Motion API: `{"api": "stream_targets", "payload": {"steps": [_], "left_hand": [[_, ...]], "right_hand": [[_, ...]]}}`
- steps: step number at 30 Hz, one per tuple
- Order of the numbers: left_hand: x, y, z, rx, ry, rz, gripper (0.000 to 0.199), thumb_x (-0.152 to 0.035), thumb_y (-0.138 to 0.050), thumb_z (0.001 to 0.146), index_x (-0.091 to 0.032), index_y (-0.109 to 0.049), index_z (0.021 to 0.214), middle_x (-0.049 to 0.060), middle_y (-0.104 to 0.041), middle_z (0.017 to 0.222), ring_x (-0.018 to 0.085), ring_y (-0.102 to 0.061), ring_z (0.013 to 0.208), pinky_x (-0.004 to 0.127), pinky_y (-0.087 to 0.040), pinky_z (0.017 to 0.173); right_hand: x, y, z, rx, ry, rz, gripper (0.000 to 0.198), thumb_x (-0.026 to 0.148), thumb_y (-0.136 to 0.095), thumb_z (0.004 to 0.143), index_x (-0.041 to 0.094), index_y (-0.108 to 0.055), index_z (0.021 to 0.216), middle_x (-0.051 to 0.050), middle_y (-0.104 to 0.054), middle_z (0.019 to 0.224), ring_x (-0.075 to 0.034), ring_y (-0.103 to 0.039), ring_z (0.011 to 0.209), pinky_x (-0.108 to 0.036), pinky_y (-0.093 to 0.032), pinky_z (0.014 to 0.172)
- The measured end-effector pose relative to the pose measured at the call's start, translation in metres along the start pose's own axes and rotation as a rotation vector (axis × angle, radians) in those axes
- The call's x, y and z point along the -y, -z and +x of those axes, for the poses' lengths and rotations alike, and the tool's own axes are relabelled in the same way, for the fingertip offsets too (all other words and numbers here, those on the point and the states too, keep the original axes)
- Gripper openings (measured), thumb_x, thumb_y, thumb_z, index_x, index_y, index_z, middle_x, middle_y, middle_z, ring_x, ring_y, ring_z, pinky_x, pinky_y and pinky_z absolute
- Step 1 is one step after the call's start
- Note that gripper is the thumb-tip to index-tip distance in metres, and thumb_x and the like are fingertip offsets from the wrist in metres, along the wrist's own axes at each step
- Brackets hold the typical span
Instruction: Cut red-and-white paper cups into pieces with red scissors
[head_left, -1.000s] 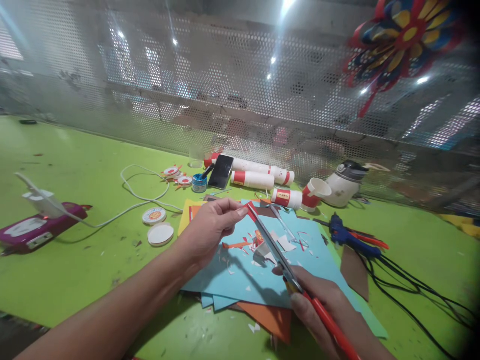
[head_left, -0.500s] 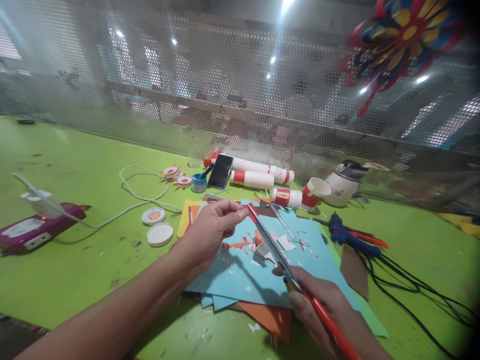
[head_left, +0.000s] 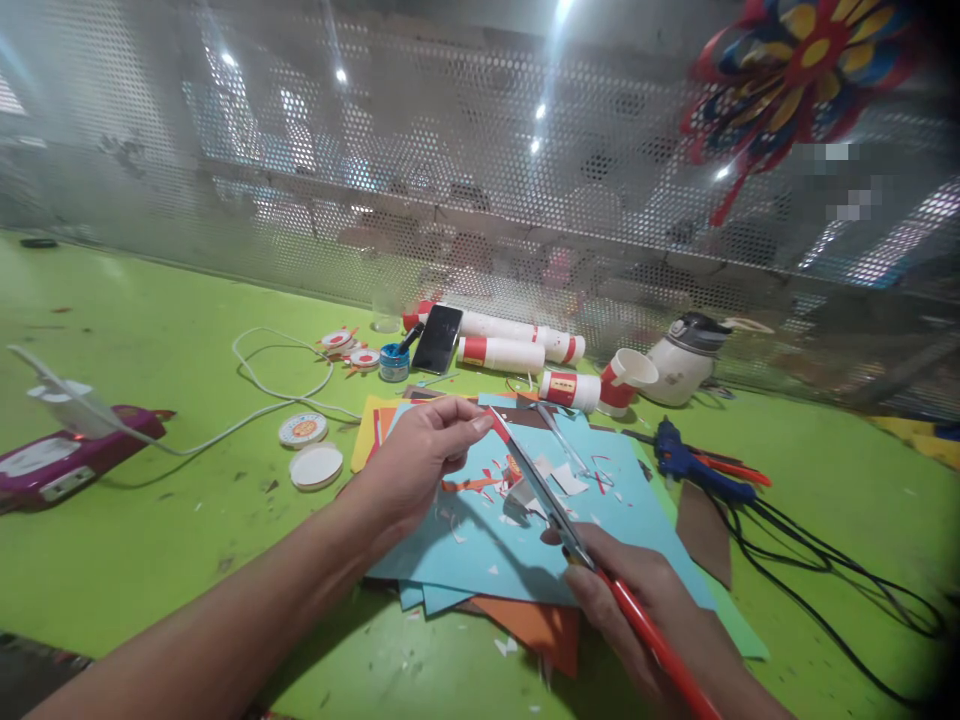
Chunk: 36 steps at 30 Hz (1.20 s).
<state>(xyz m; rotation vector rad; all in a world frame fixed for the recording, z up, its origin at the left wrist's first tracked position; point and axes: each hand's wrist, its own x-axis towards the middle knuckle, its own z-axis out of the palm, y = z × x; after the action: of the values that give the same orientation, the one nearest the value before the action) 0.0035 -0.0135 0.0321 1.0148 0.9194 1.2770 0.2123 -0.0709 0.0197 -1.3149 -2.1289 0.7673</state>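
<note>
My left hand (head_left: 439,445) is closed in a pinch on a small red and white paper piece (head_left: 498,424). Against that piece lie the tips of long metal blades, which belong to red-handled scissors (head_left: 551,505) seen nearly edge-on. My right hand (head_left: 626,600) wraps around the scissors near the base of the blades. Whether the blades are parted cannot be made out. Beneath both hands, light blue sheets (head_left: 517,570) carry paper scraps (head_left: 568,478), with an orange sheet (head_left: 536,630) sticking out below.
Right of the sheets lies a blue glue gun (head_left: 697,465) with black cables. Behind them are paper-cup tubes (head_left: 501,354), a red and white cup (head_left: 626,382), a phone (head_left: 438,340), a blue jar (head_left: 394,363) and a kettle (head_left: 684,362). A purple power strip (head_left: 82,455) sits left.
The view has shifted slightly. Both hands keep their grips, and the scissors' tips stay at the paper piece.
</note>
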Motion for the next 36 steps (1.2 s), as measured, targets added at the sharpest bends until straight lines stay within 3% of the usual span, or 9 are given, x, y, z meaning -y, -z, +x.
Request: {"api": "stream_targets", "payload": {"steps": [8, 12, 17, 20, 25, 31, 34, 36], "left_hand": [[0.006, 0.005, 0.006, 0.007, 0.022, 0.012, 0.018, -0.031, -0.068, 0.073, -0.015, -0.06, 0.072, -0.008, -0.029, 0.054, 0.007, -0.018, 0.049, 0.026, -0.014, 0.051], [0.006, 0.003, 0.004, 0.046, 0.03, 0.082, 0.018, -0.032, -0.066, 0.074, -0.015, -0.06, 0.07, -0.007, -0.035, 0.056, 0.008, -0.021, 0.05, 0.026, -0.016, 0.051], [0.008, -0.006, -0.003, 0.146, 0.082, 0.176, 0.018, -0.033, -0.067, 0.073, -0.016, -0.063, 0.068, -0.004, -0.044, 0.056, 0.008, -0.026, 0.05, 0.027, -0.015, 0.05], [0.012, -0.012, -0.007, 0.218, 0.121, 0.202, 0.018, -0.033, -0.065, 0.075, -0.016, -0.066, 0.07, -0.004, -0.047, 0.058, 0.008, -0.026, 0.05, 0.027, -0.015, 0.05], [0.021, -0.019, -0.013, 0.291, 0.186, 0.256, 0.019, -0.035, -0.063, 0.077, -0.016, -0.067, 0.074, -0.005, -0.04, 0.055, 0.008, -0.023, 0.051, 0.027, -0.014, 0.05], [0.025, -0.025, -0.017, 0.352, 0.231, 0.292, 0.022, -0.037, -0.062, 0.078, -0.016, -0.065, 0.073, -0.005, -0.041, 0.055, 0.009, -0.022, 0.051, 0.027, -0.014, 0.05], [0.021, -0.025, -0.017, 0.304, 0.151, 0.339, 0.025, -0.04, -0.059, 0.08, -0.016, -0.066, 0.075, -0.004, -0.042, 0.057, 0.009, -0.026, 0.051, 0.026, -0.018, 0.05], [0.019, -0.024, -0.017, 0.224, 0.003, 0.47, 0.024, -0.038, -0.057, 0.081, -0.016, -0.068, 0.081, -0.003, -0.046, 0.058, 0.01, -0.031, 0.052, 0.026, -0.022, 0.051]], "right_hand": [[-0.005, 0.005, 0.005, 0.015, 0.009, 0.035, 0.036, 0.049, -0.041, 0.091, 0.019, -0.06, 0.088, 0.003, -0.048, 0.063, -0.012, -0.041, 0.055, -0.023, -0.034, 0.05], [-0.006, 0.007, 0.009, -0.013, -0.019, 0.1, 0.031, 0.046, -0.042, 0.093, 0.019, -0.057, 0.086, 0.005, -0.043, 0.056, -0.011, -0.038, 0.05, -0.023, -0.034, 0.046], [-0.004, 0.016, 0.01, -0.056, -0.047, 0.092, 0.025, 0.04, -0.05, 0.091, 0.02, -0.05, 0.075, 0.002, -0.053, 0.067, -0.013, -0.048, 0.061, -0.025, -0.041, 0.056], [-0.003, 0.018, 0.008, -0.037, -0.115, 0.218, 0.02, 0.039, -0.051, 0.091, 0.02, -0.054, 0.087, 0.002, -0.058, 0.065, -0.013, -0.053, 0.057, -0.025, -0.042, 0.052], [-0.003, 0.014, 0.007, -0.055, -0.093, 0.416, 0.028, 0.034, -0.054, 0.091, 0.023, -0.053, 0.116, -0.001, -0.064, 0.086, -0.016, -0.062, 0.075, -0.027, -0.047, 0.062], [0.002, 0.007, 0.008, -0.113, -0.061, 0.426, 0.025, 0.029, -0.058, 0.088, 0.02, -0.056, 0.111, -0.001, -0.061, 0.086, -0.015, -0.058, 0.072, -0.028, -0.048, 0.064], [0.003, 0.005, 0.008, -0.117, -0.084, 0.521, 0.026, 0.027, -0.059, 0.087, 0.019, -0.056, 0.112, 0.0, -0.059, 0.081, -0.013, -0.057, 0.068, -0.027, -0.049, 0.062], [0.002, 0.004, 0.008, -0.112, -0.116, 0.602, 0.027, 0.028, -0.059, 0.087, 0.02, -0.055, 0.112, 0.002, -0.057, 0.076, -0.012, -0.056, 0.064, -0.025, -0.049, 0.059]]}}
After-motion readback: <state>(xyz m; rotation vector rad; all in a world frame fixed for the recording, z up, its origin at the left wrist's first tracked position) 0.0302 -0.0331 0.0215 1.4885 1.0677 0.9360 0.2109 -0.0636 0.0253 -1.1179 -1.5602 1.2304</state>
